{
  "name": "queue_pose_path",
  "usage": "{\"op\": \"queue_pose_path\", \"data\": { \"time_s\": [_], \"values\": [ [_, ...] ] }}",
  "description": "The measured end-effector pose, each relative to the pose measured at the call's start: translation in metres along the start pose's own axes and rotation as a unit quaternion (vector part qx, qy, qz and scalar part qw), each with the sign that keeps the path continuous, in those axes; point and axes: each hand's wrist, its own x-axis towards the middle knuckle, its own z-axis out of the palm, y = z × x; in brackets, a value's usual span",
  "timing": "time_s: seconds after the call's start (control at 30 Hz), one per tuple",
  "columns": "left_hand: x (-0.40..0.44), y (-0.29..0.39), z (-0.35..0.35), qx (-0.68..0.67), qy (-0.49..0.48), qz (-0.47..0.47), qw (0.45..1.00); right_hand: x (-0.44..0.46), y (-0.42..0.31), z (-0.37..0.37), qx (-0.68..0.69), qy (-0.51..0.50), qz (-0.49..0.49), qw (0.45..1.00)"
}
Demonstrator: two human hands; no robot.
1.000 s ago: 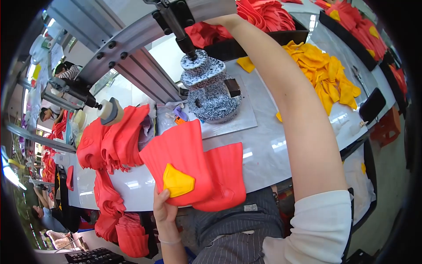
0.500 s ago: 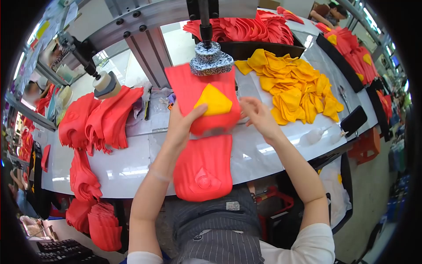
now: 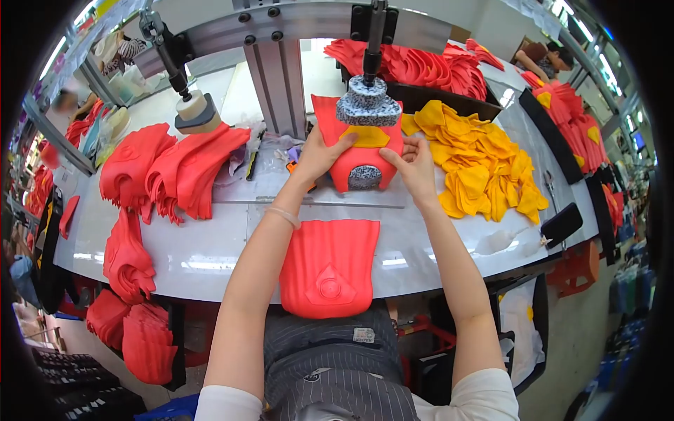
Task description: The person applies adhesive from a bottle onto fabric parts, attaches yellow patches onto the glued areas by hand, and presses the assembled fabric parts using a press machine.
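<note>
A red moulded sheet (image 3: pixel 340 168) is draped over a speckled block (image 3: pixel 365 178), whose end shows below its curved front edge. A yellow piece (image 3: pixel 368 137) lies flat on it, beneath a speckled press pad (image 3: pixel 368 104) that hides part of both. My left hand (image 3: pixel 321 154) holds the sheet's left side, thumb pressed on the yellow piece. At the right side, my right hand (image 3: pixel 415 168) grips the sheet's edge, its thumb by the yellow piece's right corner. Closer to my body, another red moulded sheet (image 3: pixel 326 263) with a raised round emblem lies at the table's front edge.
Yellow pieces (image 3: pixel 484 165) are heaped at the right, near a black phone (image 3: pixel 562 224). Red sheets (image 3: pixel 182 172) are stacked at the left below a second press head (image 3: pixel 196 112). A metal post (image 3: pixel 279 91) stands behind; a black bin (image 3: pixel 449 98) holds more red sheets.
The red sheet with the yellow piece has moved from in front of the pad to beneath it, onto the speckled block. My right hand has closed on its right edge. The view has shifted.
</note>
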Motion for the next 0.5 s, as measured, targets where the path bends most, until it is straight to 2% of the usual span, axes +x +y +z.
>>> {"op": "queue_pose_path", "data": {
  "time_s": [0.03,0.13,0.23,0.33,0.43,0.5],
  "values": [
    [0.001,0.004,-0.003,0.016,-0.018,-0.006,1.0,-0.001,0.0,0.001,0.012,0.001,-0.013,1.0],
    [-0.006,0.003,0.0,0.028,0.005,-0.01,1.0,-0.008,-0.002,-0.006,-0.071,-0.025,-0.009,0.997],
    [-0.007,-0.005,0.002,0.054,0.016,0.026,0.998,-0.003,0.008,-0.011,-0.12,-0.051,0.021,0.991],
    [-0.011,-0.003,0.004,0.064,0.04,0.023,0.997,-0.001,0.007,-0.01,-0.088,-0.035,0.005,0.996],
    [-0.011,-0.006,0.005,0.046,0.048,0.022,0.998,-0.004,0.011,0.003,0.033,-0.053,0.047,0.997],
    [-0.014,-0.01,0.005,0.069,0.062,0.038,0.995,-0.021,-0.023,0.02,0.028,-0.05,0.088,0.994]
  ]
}}
